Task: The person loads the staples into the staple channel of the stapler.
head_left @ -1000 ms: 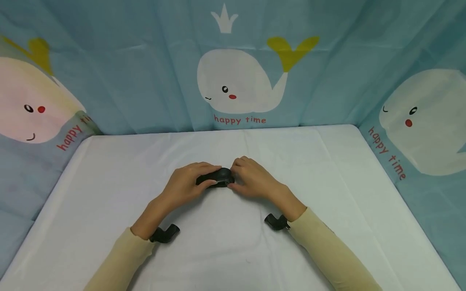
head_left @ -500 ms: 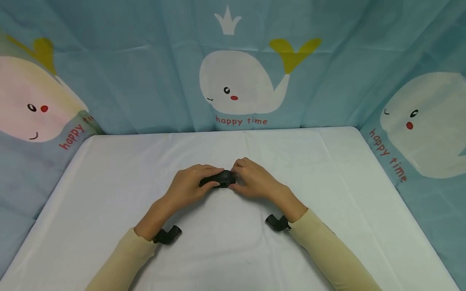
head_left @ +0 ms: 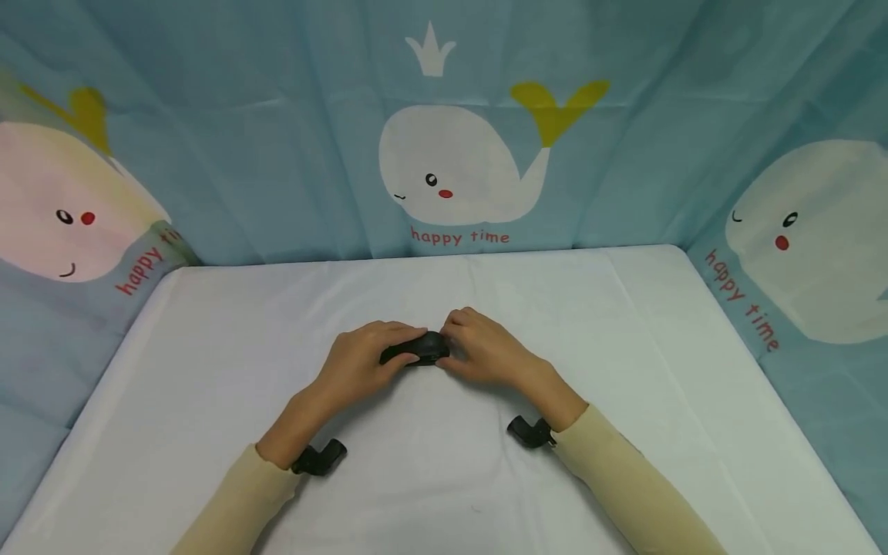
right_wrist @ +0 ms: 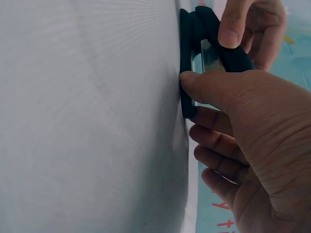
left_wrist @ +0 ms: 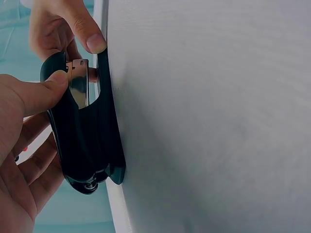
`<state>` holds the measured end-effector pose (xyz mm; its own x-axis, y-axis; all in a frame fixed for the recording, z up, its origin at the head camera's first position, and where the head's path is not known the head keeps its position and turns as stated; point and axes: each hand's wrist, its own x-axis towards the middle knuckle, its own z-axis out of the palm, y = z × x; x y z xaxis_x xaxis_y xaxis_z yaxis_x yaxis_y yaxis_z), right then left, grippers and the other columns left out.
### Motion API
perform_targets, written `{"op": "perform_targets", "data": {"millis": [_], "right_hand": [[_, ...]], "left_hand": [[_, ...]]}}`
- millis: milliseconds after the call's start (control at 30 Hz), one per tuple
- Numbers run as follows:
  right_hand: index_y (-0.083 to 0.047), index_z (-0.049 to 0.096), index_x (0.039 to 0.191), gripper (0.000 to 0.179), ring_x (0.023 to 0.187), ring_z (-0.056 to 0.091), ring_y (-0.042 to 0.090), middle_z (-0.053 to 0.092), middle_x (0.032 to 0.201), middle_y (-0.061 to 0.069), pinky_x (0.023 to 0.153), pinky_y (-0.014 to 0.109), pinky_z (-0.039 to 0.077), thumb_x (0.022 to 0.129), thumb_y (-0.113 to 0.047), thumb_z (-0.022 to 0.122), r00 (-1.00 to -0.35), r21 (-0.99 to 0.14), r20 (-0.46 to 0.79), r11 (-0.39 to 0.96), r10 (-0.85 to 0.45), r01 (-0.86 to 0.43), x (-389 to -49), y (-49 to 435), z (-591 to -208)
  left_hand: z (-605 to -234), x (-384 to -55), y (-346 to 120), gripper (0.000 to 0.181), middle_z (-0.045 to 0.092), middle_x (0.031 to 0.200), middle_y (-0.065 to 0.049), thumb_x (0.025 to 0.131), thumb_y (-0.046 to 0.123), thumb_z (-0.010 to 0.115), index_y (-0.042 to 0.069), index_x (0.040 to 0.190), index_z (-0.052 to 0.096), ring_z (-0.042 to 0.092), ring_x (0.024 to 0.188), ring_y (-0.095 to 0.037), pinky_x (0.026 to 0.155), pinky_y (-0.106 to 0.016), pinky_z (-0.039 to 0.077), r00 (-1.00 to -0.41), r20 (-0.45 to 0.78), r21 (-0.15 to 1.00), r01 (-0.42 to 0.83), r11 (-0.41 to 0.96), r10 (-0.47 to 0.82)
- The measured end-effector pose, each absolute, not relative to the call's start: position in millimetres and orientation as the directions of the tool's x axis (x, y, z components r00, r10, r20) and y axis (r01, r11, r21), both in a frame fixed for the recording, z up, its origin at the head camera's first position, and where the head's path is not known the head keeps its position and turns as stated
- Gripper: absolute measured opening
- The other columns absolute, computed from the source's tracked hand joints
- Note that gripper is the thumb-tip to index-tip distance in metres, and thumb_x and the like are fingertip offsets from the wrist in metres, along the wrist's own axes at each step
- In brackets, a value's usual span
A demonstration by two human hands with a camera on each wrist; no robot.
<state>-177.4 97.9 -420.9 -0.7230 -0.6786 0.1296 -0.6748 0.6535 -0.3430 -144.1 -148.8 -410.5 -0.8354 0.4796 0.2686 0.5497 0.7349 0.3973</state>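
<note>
A black stapler stands on the white-covered table between both hands. My left hand grips its upper arm from the left, thumb on the near side and fingers on the far side. At the other end, my right hand pinches the base, its thumb lying along the near edge. In the left wrist view, the upper arm is raised from the base, and a shiny metal magazine shows in the gap. The right fingers partly hide the stapler's front end.
White cloth covers the table. Blue curtains printed with whales stand along its back and sides. Small black wrist cameras are worn under both wrists, below the beige sleeves.
The head view has shifted slightly, so everything sits a little lower in it. Both hands keep their holds on the stapler, with hardly any movement against the table.
</note>
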Motion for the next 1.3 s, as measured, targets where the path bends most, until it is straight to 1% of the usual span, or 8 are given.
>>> {"op": "perform_targets", "data": {"millis": [233,500,700,867,1000,1300], "right_hand": [[-0.012,0.071,0.111,0.032,0.102,0.058,0.017,0.064,0.106,0.000,0.089,0.032,0.053,0.090,-0.036,0.076,-0.721,-0.328,0.148,0.654,-0.677,-0.681,-179,98,-419],[-0.013,0.071,0.112,0.032,0.103,0.059,0.017,0.064,0.108,0.000,0.091,0.032,0.054,0.091,-0.036,0.076,-0.725,-0.358,0.120,0.652,-0.678,-0.669,-177,100,-426],[-0.014,0.071,0.113,0.031,0.103,0.059,0.016,0.064,0.107,-0.001,0.091,0.031,0.054,0.091,-0.036,0.075,-0.720,-0.351,0.136,0.646,-0.681,-0.678,-174,98,-429],[-0.015,0.072,0.114,0.031,0.103,0.058,0.015,0.064,0.108,-0.002,0.091,0.030,0.053,0.092,-0.037,0.074,-0.723,-0.339,0.125,0.655,-0.680,-0.675,-174,98,-427],[-0.015,0.072,0.112,0.030,0.102,0.058,0.015,0.064,0.107,-0.002,0.092,0.029,0.053,0.092,-0.037,0.075,-0.723,-0.321,0.135,0.660,-0.677,-0.679,-174,99,-424],[-0.014,0.071,0.110,0.029,0.103,0.058,0.015,0.064,0.107,-0.002,0.093,0.030,0.053,0.091,-0.036,0.075,-0.722,-0.343,0.133,0.652,-0.678,-0.676,-176,99,-421]], "left_hand": [[-409,-147,-148,0.042,0.071,0.126,0.009,0.093,0.031,0.074,0.032,0.134,0.065,0.068,0.116,-0.014,0.086,-0.038,0.061,-0.822,0.274,0.386,0.570,0.725,0.500],[-418,-144,-146,0.042,0.070,0.125,0.007,0.094,0.027,0.074,0.029,0.135,0.064,0.067,0.116,-0.014,0.092,-0.037,0.060,-0.829,0.246,0.416,0.559,0.717,0.503],[-418,-142,-146,0.040,0.070,0.123,0.007,0.094,0.026,0.074,0.026,0.133,0.065,0.066,0.116,-0.014,0.095,-0.037,0.059,-0.830,0.243,0.425,0.557,0.714,0.502],[-414,-141,-147,0.040,0.070,0.122,0.007,0.093,0.026,0.074,0.025,0.132,0.065,0.066,0.115,-0.014,0.095,-0.038,0.059,-0.825,0.248,0.422,0.564,0.710,0.508],[-412,-143,-146,0.040,0.070,0.122,0.007,0.094,0.025,0.073,0.025,0.133,0.064,0.066,0.115,-0.014,0.096,-0.037,0.058,-0.818,0.259,0.418,0.575,0.703,0.514],[-411,-144,-145,0.040,0.070,0.123,0.006,0.094,0.026,0.073,0.024,0.133,0.065,0.066,0.116,-0.014,0.095,-0.037,0.058,-0.819,0.256,0.407,0.573,0.712,0.513]]}}
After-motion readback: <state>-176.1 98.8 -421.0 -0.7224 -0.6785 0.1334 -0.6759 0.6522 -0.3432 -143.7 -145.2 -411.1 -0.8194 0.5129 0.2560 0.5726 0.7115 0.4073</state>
